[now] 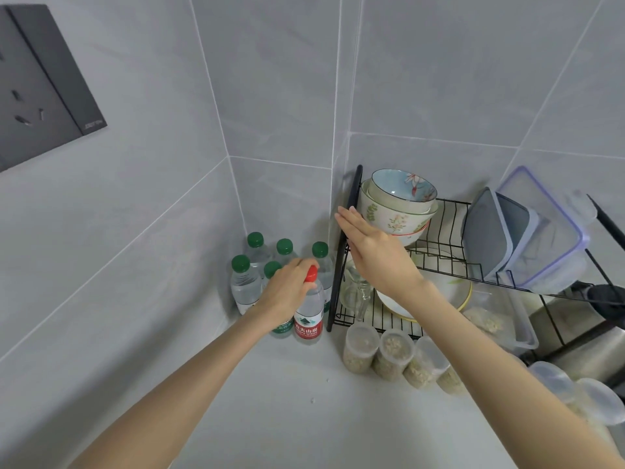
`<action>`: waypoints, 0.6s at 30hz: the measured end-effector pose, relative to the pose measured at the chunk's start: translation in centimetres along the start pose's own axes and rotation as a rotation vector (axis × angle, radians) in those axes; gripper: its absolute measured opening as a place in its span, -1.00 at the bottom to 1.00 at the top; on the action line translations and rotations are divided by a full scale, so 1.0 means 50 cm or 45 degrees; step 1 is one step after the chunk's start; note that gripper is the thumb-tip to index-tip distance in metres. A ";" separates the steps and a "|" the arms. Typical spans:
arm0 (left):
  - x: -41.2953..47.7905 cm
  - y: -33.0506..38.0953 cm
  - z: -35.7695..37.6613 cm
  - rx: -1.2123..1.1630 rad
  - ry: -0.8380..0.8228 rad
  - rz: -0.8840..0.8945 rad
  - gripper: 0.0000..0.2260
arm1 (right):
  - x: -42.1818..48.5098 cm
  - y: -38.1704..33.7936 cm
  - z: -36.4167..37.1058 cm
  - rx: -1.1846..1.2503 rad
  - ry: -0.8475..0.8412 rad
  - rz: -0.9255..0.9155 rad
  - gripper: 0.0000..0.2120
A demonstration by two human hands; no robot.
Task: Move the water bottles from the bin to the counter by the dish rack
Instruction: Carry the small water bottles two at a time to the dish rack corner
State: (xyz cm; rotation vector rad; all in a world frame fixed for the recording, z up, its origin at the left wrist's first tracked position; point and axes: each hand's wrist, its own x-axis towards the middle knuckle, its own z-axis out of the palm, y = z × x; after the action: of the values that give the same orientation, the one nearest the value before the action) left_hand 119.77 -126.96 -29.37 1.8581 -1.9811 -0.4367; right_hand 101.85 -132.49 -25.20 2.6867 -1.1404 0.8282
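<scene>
Several clear water bottles with green caps [240,282] stand in the counter's back corner, just left of the black wire dish rack [443,262]. In front of them stands a bottle with a red cap and red label [308,316]. My left hand [285,292] grips this bottle around its neck, just under the cap. My right hand [375,248] hovers with straight fingers over the left end of the rack, holding nothing. The bin is out of view.
The rack holds stacked bowls [399,204], a plate, a glass and plastic food boxes [527,238]. Several round tubs of grain [392,353] stand in front of the rack. A dark wall socket [44,82] is at the upper left. Pale counter [287,407] spreads toward me.
</scene>
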 end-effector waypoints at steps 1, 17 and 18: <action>0.001 -0.003 0.001 -0.014 0.020 0.007 -0.63 | 0.000 0.000 0.001 0.008 0.007 0.005 -0.43; -0.052 -0.005 -0.045 -0.317 0.282 -0.056 -0.53 | -0.044 -0.016 -0.036 0.411 -0.104 0.102 -0.55; -0.058 -0.004 -0.053 -0.333 0.315 -0.060 -0.52 | -0.051 -0.018 -0.044 0.460 -0.116 0.129 -0.56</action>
State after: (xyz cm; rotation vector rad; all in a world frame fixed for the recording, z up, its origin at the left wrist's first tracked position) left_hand 121.37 -123.96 -27.32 1.7069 -1.6373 -0.4332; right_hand 100.04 -129.55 -24.58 3.0032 -1.2629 1.0254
